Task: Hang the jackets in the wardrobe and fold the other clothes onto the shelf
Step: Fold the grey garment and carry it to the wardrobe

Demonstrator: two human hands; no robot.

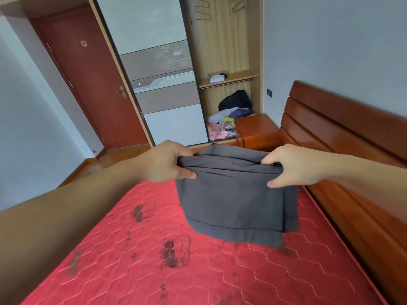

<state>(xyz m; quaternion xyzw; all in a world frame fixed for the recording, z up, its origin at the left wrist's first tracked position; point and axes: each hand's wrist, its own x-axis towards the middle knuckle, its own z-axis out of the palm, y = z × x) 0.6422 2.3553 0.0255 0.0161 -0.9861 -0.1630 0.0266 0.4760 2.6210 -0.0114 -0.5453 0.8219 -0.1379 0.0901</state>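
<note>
A folded dark grey garment (233, 201) hangs in the air above the red mattress (136, 249). My left hand (167, 160) grips its upper left edge and my right hand (295, 166) pinches its upper right edge. Beyond them stands the open wardrobe (224, 62), with empty wire hangers (203, 8) at the top. A wooden shelf (240, 78) inside it carries a small white item (217, 78). Below the shelf lies a heap of clothes (233, 108), black and grey on top and pink underneath.
A wooden nightstand (255, 128) stands between the bed and the wardrobe. The wooden headboard (343, 133) runs along the right. A red-brown door (92, 80) is at the left, beside the wardrobe's sliding panel (160, 69).
</note>
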